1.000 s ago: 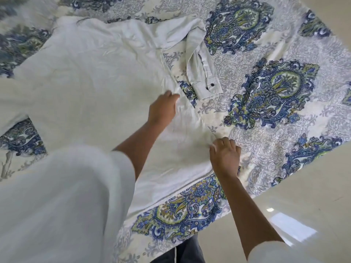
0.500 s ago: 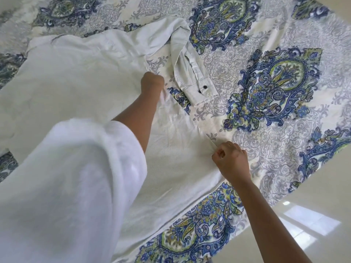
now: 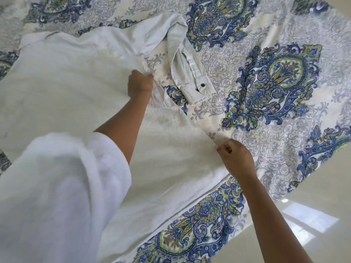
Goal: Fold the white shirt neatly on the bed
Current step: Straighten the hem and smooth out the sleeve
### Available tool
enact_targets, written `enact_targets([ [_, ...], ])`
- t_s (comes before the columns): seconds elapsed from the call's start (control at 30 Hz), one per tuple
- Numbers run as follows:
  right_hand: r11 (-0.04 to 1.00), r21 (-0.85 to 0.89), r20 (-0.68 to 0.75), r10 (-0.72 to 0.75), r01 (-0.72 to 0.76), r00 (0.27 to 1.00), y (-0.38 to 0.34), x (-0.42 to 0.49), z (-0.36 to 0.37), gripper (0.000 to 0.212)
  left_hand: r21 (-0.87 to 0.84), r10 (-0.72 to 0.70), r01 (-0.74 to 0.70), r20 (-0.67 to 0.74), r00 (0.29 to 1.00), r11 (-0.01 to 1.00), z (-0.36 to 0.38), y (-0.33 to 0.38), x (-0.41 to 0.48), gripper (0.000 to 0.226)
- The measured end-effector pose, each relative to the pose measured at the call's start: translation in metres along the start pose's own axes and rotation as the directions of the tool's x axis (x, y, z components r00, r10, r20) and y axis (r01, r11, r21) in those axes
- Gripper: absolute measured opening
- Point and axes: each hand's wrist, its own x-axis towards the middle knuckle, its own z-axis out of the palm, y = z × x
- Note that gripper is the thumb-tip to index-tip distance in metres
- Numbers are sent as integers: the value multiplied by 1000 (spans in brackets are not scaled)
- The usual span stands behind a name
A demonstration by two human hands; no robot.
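Observation:
The white shirt (image 3: 72, 88) lies spread flat across the bed's patterned cover (image 3: 275, 88), collar end at the far left. One long sleeve (image 3: 187, 73), its cuff bearing a dark button, lies bent back on the cover beside the shirt's right side. My left hand (image 3: 139, 86) grips the shirt's right side edge near the armpit, fingers curled into the cloth. Nearer to me, my right hand (image 3: 236, 158) pinches the same side edge close to the hem corner. My own white sleeve hides the shirt's near left part.
The bed's corner (image 3: 281, 198) ends at the lower right, where a glossy pale floor (image 3: 313, 221) begins. Blue and green paisley patches cover the bedspread around the shirt.
My left hand slid up the side edge toward the armpit and closed on the cloth. My right hand stayed pinching the edge near the hem. The view shifted left and up.

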Motion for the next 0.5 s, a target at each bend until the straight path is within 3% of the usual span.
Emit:
enact_targets([
  [0.1, 992, 16, -187, -122, 127, 975, -9, -3, 10, 10, 81, 64, -70, 76, 995, 994, 1, 2, 10, 37],
  [0.3, 947, -204, -325, -305, 249, 895, -26, 4, 27, 11, 17, 63, -67, 192, 979, 998, 2, 15, 34, 10],
  [0.33, 942, -213, -335, -319, 258, 887, -28, 6, 28, 10, -32, 51, -46, 199, 979, 998, 1, 16, 39, 10],
  [0.43, 961, -125, -340, -277, 249, 899, -29, 10, 29, 8, -180, 43, -16, 150, 988, 984, -3, 31, 52, 38],
  [0.5, 977, -29, -338, -210, 213, 917, -26, 12, 30, 9, -196, 49, -22, 133, 990, 980, -1, 41, 59, 33],
])
